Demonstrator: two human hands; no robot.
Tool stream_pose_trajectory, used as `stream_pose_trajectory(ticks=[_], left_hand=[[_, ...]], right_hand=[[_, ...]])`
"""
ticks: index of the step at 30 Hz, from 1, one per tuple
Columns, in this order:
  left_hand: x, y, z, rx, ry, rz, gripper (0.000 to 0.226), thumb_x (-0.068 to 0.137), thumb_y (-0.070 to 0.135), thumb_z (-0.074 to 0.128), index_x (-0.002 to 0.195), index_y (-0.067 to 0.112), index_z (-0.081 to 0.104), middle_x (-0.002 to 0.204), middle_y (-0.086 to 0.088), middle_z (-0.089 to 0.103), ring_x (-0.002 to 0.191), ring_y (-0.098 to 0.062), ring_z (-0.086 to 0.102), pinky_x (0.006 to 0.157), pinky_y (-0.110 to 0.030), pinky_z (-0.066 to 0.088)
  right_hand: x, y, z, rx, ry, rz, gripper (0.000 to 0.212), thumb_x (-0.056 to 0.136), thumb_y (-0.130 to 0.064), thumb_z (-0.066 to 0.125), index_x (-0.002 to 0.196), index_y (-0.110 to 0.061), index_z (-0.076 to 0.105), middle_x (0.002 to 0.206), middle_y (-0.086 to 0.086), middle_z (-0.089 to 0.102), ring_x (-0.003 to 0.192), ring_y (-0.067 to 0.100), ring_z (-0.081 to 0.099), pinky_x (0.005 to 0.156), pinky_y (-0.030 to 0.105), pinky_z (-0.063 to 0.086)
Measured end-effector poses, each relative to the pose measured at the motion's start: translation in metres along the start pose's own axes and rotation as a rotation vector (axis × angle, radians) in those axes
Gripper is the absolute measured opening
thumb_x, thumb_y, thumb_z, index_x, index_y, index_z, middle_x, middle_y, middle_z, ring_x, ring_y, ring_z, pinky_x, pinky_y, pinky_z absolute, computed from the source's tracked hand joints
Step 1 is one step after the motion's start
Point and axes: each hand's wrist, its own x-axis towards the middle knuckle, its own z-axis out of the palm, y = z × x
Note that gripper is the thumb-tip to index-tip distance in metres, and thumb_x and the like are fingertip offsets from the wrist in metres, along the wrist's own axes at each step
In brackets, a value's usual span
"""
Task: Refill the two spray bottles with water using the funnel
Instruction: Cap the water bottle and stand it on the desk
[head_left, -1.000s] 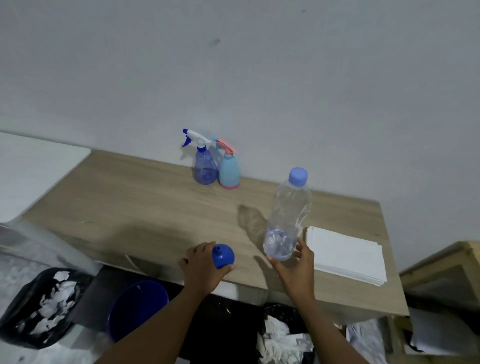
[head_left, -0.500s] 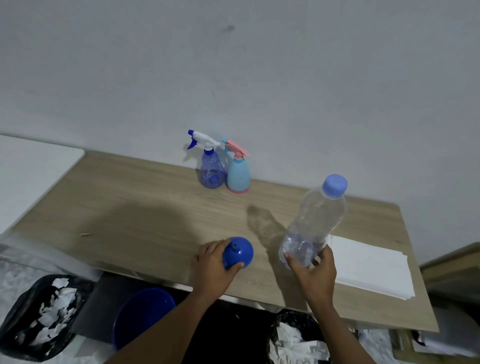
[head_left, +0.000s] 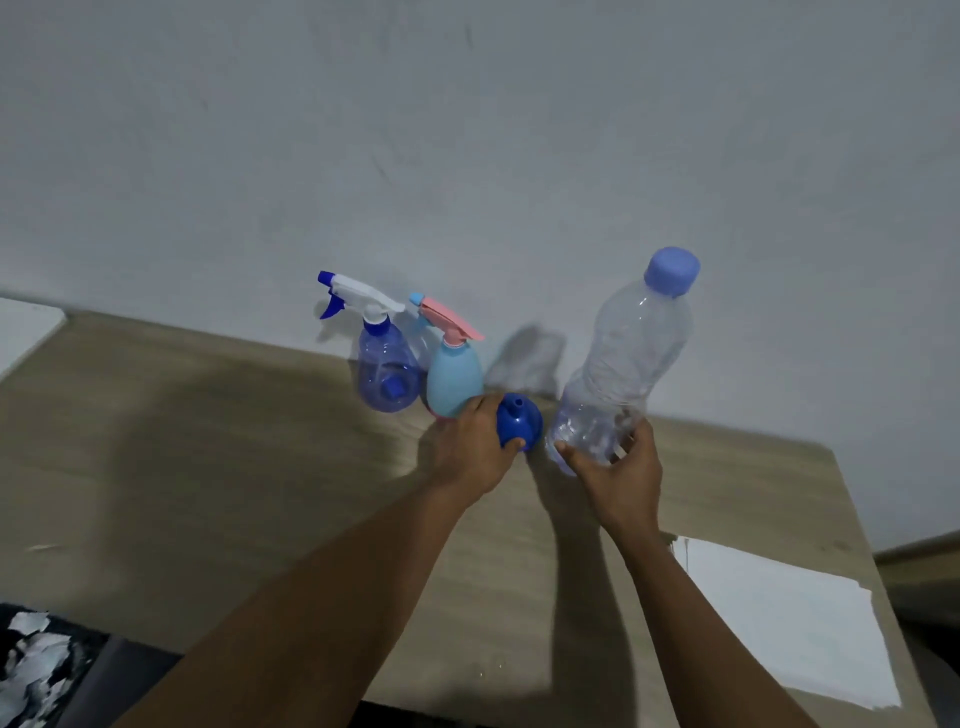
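Two spray bottles stand side by side at the back of the wooden table (head_left: 208, 467), against the wall: a clear blue one (head_left: 387, 376) with a white and blue trigger, and a light blue one (head_left: 453, 382) with a pink trigger. My left hand (head_left: 475, 449) grips a blue funnel (head_left: 519, 422), spout up, right beside the light blue bottle. My right hand (head_left: 621, 480) holds the base of a clear water bottle (head_left: 623, 364) with a blue cap, tilted right, a little water in its bottom.
A stack of white paper (head_left: 779, 618) lies on the table's near right part. A black bin with torn paper (head_left: 31, 670) sits on the floor at lower left. A grey wall (head_left: 467, 156) rises directly behind the table.
Both hands moved from the table's front edge toward the back. The funnel now sits next to the light blue spray bottle, and the water bottle came along to its right.
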Motion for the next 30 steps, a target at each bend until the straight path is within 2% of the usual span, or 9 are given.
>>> stream_pose_trajectory(ticks=[3, 5, 10, 17, 22, 25, 27, 28, 30], left_hand=[[0.007, -0.006, 0.013, 0.039, -0.016, -0.011, 0.061, 0.084, 0.041, 0.070, 0.139, 0.025, 0.046, 0.133, 0.001, 0.056, 0.116, -0.026, 0.059, 0.094, -0.041, 0.046], [0.010, -0.009, 0.020, 0.057, -0.011, -0.005, 0.059, 0.084, 0.043, 0.069, 0.136, 0.026, 0.047, 0.128, 0.002, 0.059, 0.112, -0.026, 0.061, 0.091, -0.041, 0.049], [0.015, -0.012, 0.028, 0.091, 0.040, 0.010, 0.053, 0.083, 0.041, 0.066, 0.130, 0.028, 0.047, 0.121, 0.005, 0.063, 0.104, -0.024, 0.064, 0.082, -0.039, 0.054], [0.021, -0.004, 0.035, 0.102, 0.064, -0.014, 0.065, 0.087, 0.027, 0.068, 0.145, 0.019, 0.037, 0.141, -0.001, 0.050, 0.122, -0.027, 0.056, 0.091, -0.045, 0.050], [0.019, -0.004, 0.037, 0.116, 0.069, -0.014, 0.073, 0.088, 0.028, 0.068, 0.148, 0.017, 0.029, 0.146, -0.003, 0.047, 0.123, -0.031, 0.056, 0.091, -0.048, 0.053], [0.004, -0.002, 0.035, -0.021, 0.143, -0.003, 0.069, 0.088, 0.029, 0.067, 0.147, 0.018, 0.032, 0.146, -0.003, 0.047, 0.119, -0.032, 0.057, 0.089, -0.049, 0.053], [-0.021, 0.008, 0.035, -0.158, 0.257, 0.031, 0.059, 0.084, 0.022, 0.069, 0.137, 0.014, 0.044, 0.132, -0.008, 0.053, 0.112, -0.029, 0.057, 0.090, -0.039, 0.051], [-0.037, 0.017, 0.035, -0.218, 0.288, 0.033, 0.053, 0.083, 0.017, 0.071, 0.131, 0.009, 0.050, 0.124, -0.011, 0.056, 0.106, -0.026, 0.057, 0.088, -0.028, 0.046], [-0.068, 0.038, 0.034, -0.298, 0.248, 0.040, 0.041, 0.081, 0.011, 0.074, 0.119, 0.005, 0.059, 0.106, -0.009, 0.060, 0.093, -0.018, 0.056, 0.077, -0.009, 0.031]], right_hand=[[0.008, 0.007, 0.005, 0.007, -0.003, -0.014, 0.064, 0.069, -0.014, 0.089, 0.121, -0.023, 0.052, 0.106, -0.022, 0.061, 0.094, -0.016, 0.059, 0.079, 0.018, 0.050], [0.013, 0.008, 0.008, 0.003, -0.003, -0.027, 0.074, 0.069, -0.017, 0.090, 0.128, -0.020, 0.046, 0.111, -0.022, 0.058, 0.098, -0.013, 0.060, 0.082, 0.019, 0.052], [0.026, 0.008, 0.016, -0.049, -0.027, -0.046, 0.081, 0.067, -0.024, 0.090, 0.128, -0.022, 0.037, 0.122, -0.006, 0.052, 0.108, 0.008, 0.059, 0.091, 0.034, 0.054], [0.040, 0.006, 0.024, -0.134, 0.014, -0.050, 0.092, 0.069, -0.028, 0.089, 0.143, -0.014, 0.037, 0.134, 0.002, 0.046, 0.119, 0.016, 0.051, 0.099, 0.031, 0.049], [0.037, 0.000, 0.020, -0.074, -0.019, -0.010, 0.102, 0.067, -0.030, 0.090, 0.148, -0.017, 0.031, 0.140, 0.000, 0.047, 0.122, 0.012, 0.051, 0.085, 0.010, 0.042], [0.020, -0.007, 0.004, -0.037, -0.027, -0.005, 0.113, 0.065, -0.032, 0.092, 0.153, -0.018, 0.022, 0.145, -0.001, 0.041, 0.125, 0.011, 0.047, 0.095, 0.018, 0.042], [0.004, -0.005, -0.017, -0.059, 0.012, -0.039, 0.105, 0.070, -0.033, 0.089, 0.153, -0.021, 0.025, 0.140, -0.003, 0.044, 0.118, 0.010, 0.051, 0.095, 0.024, 0.045], [-0.005, -0.002, -0.031, -0.076, 0.036, -0.054, 0.096, 0.074, -0.030, 0.086, 0.151, -0.022, 0.029, 0.136, -0.003, 0.047, 0.113, 0.009, 0.053, 0.092, 0.024, 0.048], [-0.023, 0.009, -0.068, -0.144, 0.070, -0.066, 0.078, 0.082, -0.024, 0.080, 0.147, -0.021, 0.037, 0.127, -0.003, 0.052, 0.104, 0.007, 0.055, 0.085, 0.024, 0.051]])
